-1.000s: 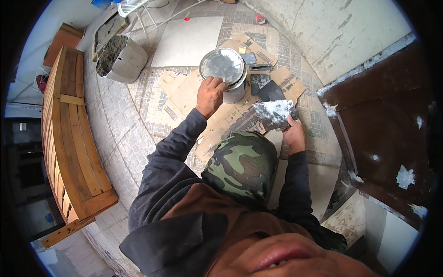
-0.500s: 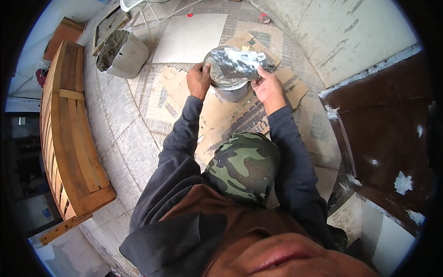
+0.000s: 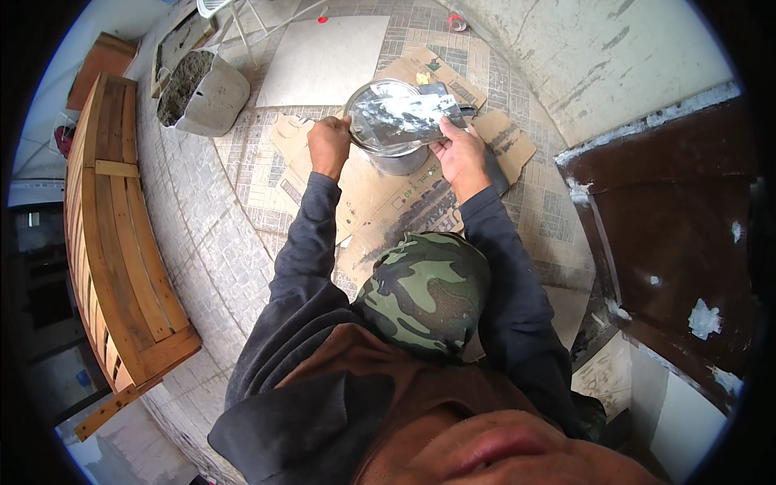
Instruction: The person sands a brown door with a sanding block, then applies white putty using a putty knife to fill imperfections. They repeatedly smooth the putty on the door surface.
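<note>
Left hand (image 3: 329,147) grips can (image 3: 400,165) edge; right hand (image 3: 461,158) grips smeared plate (image 3: 404,115), part-hiding can top.

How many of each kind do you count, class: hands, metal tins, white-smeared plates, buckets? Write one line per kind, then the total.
Hands: 2 (left hand, right hand)
Metal tin: 1
White-smeared plate: 1
Bucket: 1
Total: 5
</note>
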A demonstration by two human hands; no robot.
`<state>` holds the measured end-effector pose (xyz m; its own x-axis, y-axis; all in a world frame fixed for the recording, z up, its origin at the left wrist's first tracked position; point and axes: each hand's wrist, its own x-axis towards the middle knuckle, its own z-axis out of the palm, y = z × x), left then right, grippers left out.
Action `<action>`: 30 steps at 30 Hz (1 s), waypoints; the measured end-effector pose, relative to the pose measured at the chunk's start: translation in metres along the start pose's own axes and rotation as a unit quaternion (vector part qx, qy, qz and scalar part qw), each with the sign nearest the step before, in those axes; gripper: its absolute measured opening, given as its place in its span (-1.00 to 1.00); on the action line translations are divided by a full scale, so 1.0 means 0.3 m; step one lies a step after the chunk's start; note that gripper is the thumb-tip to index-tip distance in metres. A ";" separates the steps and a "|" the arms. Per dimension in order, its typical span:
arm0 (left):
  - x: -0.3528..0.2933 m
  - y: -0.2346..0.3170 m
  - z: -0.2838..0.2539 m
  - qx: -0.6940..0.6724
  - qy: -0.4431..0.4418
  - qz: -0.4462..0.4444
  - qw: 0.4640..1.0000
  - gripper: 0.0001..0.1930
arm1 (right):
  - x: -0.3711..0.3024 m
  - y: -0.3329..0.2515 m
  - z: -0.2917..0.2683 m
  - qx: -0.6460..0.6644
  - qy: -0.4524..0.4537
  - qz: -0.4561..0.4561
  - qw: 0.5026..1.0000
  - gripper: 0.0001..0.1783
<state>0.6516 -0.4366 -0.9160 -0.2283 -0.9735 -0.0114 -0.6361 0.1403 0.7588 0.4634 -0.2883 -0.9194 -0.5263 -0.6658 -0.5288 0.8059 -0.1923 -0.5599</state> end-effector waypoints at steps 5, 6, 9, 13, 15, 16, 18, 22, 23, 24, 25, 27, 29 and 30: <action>-0.051 0.056 -0.009 -0.095 -0.026 -0.050 0.994 -0.71 | -0.012 0.024 0.016 -0.022 -0.030 -0.056 0.998 -0.66; -0.061 0.066 -0.008 -0.123 -0.022 -0.044 0.991 -0.71 | -0.019 0.028 0.020 -0.019 -0.029 -0.062 0.997 -0.66; -0.067 0.078 0.001 -0.120 -0.038 -0.030 0.992 -0.63 | -0.040 0.017 0.040 -0.035 -0.032 -0.071 0.996 -0.50; -0.098 0.043 0.008 -0.148 -0.005 -0.035 0.988 -0.57 | -0.048 -0.040 0.040 -0.374 -0.024 -0.094 0.922 -0.22; -0.166 -0.009 0.023 -0.181 0.014 -0.017 0.983 -0.57 | -0.039 -0.068 -0.008 -0.497 -0.005 -0.160 0.853 -0.06; -0.226 -0.041 0.043 -0.176 0.011 -0.052 0.983 -0.58 | -0.039 -0.088 -0.064 -0.503 -0.019 -0.098 0.859 -0.01; -0.403 -0.131 0.115 0.052 -0.058 0.006 0.997 -0.61 | -0.043 -0.071 -0.198 -0.546 0.088 -0.162 0.817 -0.04; -0.720 -0.312 0.426 0.225 -0.123 0.278 0.926 -0.55 | -0.054 0.045 -0.574 -0.525 0.286 0.011 0.802 -0.35; -0.765 -0.334 0.518 0.282 -0.091 0.342 0.892 -0.56 | -0.046 0.074 -0.665 -0.437 0.230 0.081 0.865 -0.38; -0.778 -0.340 0.612 0.292 -0.050 0.390 0.872 -0.58 | -0.024 0.122 -0.732 -0.415 0.237 0.072 0.876 -0.41; -0.785 -0.338 0.679 0.309 -0.044 0.392 0.865 -0.59 | 0.012 0.156 -0.785 -0.488 0.211 -0.007 0.847 -0.44; -0.781 -0.312 0.743 0.309 -0.048 0.348 0.884 -0.61 | 0.065 0.192 -0.851 -0.567 0.190 -0.082 0.798 -0.51; -0.735 -0.272 0.732 0.338 -0.033 0.389 0.857 -0.62 | 0.104 0.192 -0.853 -0.276 0.124 0.067 0.951 -0.64; -0.703 -0.251 0.704 0.347 -0.021 0.426 0.835 -0.62 | 0.125 0.177 -0.826 -0.235 0.104 0.095 0.962 -0.66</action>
<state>0.5919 -0.2038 -1.1085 -0.8324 -0.4623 0.3055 -0.5007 0.8637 -0.0571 0.4194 -0.1448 -1.1271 -0.4630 -0.4893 -0.7391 0.7068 0.2993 -0.6409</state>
